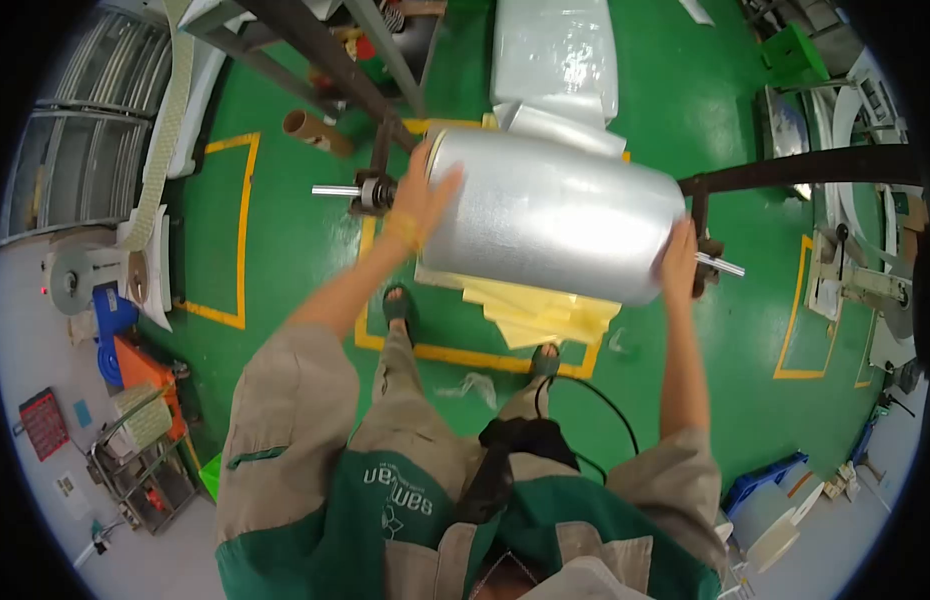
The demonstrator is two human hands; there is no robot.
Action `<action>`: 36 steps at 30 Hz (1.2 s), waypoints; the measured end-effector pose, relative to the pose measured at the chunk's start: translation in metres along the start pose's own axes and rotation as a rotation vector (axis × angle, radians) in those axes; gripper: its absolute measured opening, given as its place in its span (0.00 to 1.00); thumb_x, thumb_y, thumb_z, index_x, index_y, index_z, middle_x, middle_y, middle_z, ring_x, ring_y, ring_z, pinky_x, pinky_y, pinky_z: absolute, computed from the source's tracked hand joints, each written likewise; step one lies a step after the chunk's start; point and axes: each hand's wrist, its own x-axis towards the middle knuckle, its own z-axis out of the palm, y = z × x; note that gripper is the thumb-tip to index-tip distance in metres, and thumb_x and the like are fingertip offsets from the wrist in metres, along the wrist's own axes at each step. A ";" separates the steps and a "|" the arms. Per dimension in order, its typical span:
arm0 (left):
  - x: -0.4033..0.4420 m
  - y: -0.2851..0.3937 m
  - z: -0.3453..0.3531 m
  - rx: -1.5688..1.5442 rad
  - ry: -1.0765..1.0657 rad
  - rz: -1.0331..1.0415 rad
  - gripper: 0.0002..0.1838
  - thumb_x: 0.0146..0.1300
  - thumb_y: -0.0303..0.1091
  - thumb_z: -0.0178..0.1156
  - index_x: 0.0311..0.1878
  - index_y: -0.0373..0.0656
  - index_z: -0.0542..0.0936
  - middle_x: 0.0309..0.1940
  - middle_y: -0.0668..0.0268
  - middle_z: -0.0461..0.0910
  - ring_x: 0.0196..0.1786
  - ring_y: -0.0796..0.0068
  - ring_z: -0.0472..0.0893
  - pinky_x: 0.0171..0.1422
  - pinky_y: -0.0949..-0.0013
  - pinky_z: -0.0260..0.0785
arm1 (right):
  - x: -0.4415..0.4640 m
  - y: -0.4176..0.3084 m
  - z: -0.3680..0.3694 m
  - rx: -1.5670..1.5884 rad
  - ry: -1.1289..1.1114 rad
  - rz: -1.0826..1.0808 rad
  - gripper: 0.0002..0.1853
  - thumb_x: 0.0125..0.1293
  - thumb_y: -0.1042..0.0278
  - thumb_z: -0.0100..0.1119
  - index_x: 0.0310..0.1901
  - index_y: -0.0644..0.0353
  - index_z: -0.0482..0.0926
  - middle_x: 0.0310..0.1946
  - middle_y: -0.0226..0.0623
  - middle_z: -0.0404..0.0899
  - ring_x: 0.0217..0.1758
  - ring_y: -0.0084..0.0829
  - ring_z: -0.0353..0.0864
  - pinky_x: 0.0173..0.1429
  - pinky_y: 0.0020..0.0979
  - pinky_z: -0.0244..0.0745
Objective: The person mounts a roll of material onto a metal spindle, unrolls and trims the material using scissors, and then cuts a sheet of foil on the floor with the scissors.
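A large roll of silver film [555, 215] hangs on a metal shaft [335, 190] between the two arms of a dark frame, tilted slightly down to the right. My left hand [423, 198] grips the roll's left end, its thumb over the silver surface and slightly blurred. At the opposite end, my right hand [677, 255] presses round the edge, with some fingers hidden behind the roll. Below the roll, several yellow sheets [545, 318] lie fanned out. A loose silver sheet [560, 128] shows just beyond it.
Dark frame beams [320, 60] reach in from upper left and from the right [815, 168]. A cardboard tube [315, 130] stands at left. Farther off lies a wrapped silver bundle [555, 55]. Yellow floor lines [435, 352] surround my feet; a black cable [610, 400] loops beside me.
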 end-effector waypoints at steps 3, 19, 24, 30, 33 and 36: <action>0.061 -0.020 0.012 0.135 -0.113 -0.184 0.34 0.61 0.54 0.48 0.62 0.37 0.60 0.55 0.42 0.69 0.59 0.46 0.68 0.62 0.59 0.60 | 0.043 -0.028 0.001 -0.088 -0.167 0.147 0.27 0.70 0.48 0.31 0.49 0.65 0.70 0.41 0.59 0.74 0.47 0.56 0.70 0.51 0.42 0.64; 0.012 -0.019 0.015 0.062 0.079 -0.106 0.36 0.61 0.54 0.50 0.63 0.34 0.58 0.49 0.41 0.72 0.52 0.46 0.73 0.55 0.57 0.64 | 0.008 -0.057 0.003 -0.248 -0.115 0.178 0.25 0.69 0.49 0.33 0.54 0.64 0.65 0.41 0.59 0.75 0.46 0.60 0.72 0.51 0.46 0.65; -0.058 -0.054 0.022 -0.060 0.170 0.110 0.37 0.62 0.53 0.50 0.63 0.32 0.56 0.40 0.41 0.74 0.45 0.49 0.76 0.50 0.59 0.67 | -0.068 -0.019 0.005 -0.002 0.138 -0.064 0.23 0.70 0.56 0.38 0.61 0.59 0.62 0.48 0.54 0.73 0.49 0.49 0.74 0.53 0.39 0.66; 0.029 -0.014 0.010 0.196 0.033 -0.171 0.36 0.60 0.56 0.51 0.57 0.31 0.61 0.35 0.40 0.75 0.41 0.41 0.75 0.44 0.50 0.65 | 0.006 -0.030 0.005 -0.123 -0.047 0.092 0.24 0.70 0.50 0.33 0.51 0.60 0.70 0.40 0.57 0.75 0.44 0.59 0.72 0.50 0.43 0.66; -0.010 -0.019 0.021 0.022 0.180 -0.029 0.30 0.64 0.52 0.47 0.57 0.35 0.62 0.42 0.38 0.74 0.43 0.39 0.74 0.47 0.51 0.66 | -0.029 -0.036 0.009 -0.072 0.086 0.163 0.23 0.70 0.50 0.34 0.49 0.61 0.71 0.38 0.58 0.75 0.42 0.60 0.72 0.44 0.43 0.67; -0.063 -0.050 0.034 -0.002 0.303 0.130 0.30 0.64 0.51 0.48 0.59 0.35 0.60 0.40 0.41 0.75 0.42 0.41 0.75 0.45 0.54 0.67 | -0.083 -0.019 0.018 0.027 0.222 0.092 0.22 0.71 0.53 0.34 0.58 0.59 0.65 0.33 0.49 0.78 0.33 0.45 0.78 0.37 0.38 0.69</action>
